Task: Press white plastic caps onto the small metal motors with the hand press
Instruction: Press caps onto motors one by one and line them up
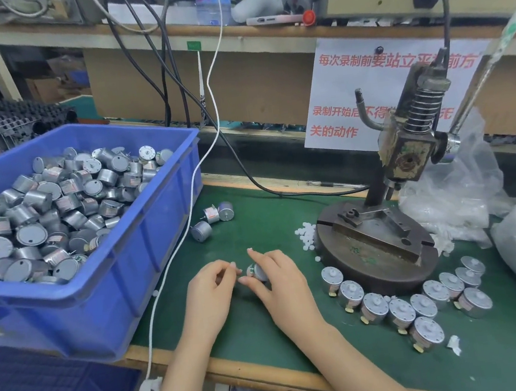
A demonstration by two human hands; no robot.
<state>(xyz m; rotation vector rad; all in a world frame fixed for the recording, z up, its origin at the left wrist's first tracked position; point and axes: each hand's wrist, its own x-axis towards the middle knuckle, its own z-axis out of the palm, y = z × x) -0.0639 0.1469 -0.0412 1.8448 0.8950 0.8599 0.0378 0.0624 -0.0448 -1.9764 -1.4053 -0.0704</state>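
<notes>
At the wooden front edge of the desk (238,371), a person's left hand (211,289) and right hand (279,284) meet over bare green surface. There is open room on either side, between the blue bin (126,294) on the left and an arc of capped motors (401,307) on the right. The right hand's grip is closed round a small metal motor (255,272), fingers over its top and thumb beneath. The motor sits low over the desk between the two hands. It seems tipped on its side with one end toward the left hand, though blur hides its shaft. The left hand's grip is narrow, thumb and forefinger drawn together at that end; whether they pinch a cap cannot be told. Beyond, the capped motors stand upright, caps up, curving round the round base of the hand press (375,246). Loose white caps (306,236) lie against the base's left rim. Three loose motors (214,219) lie near the bin's far corner, and a white cable (175,269) runs along the bin's wall.
</notes>
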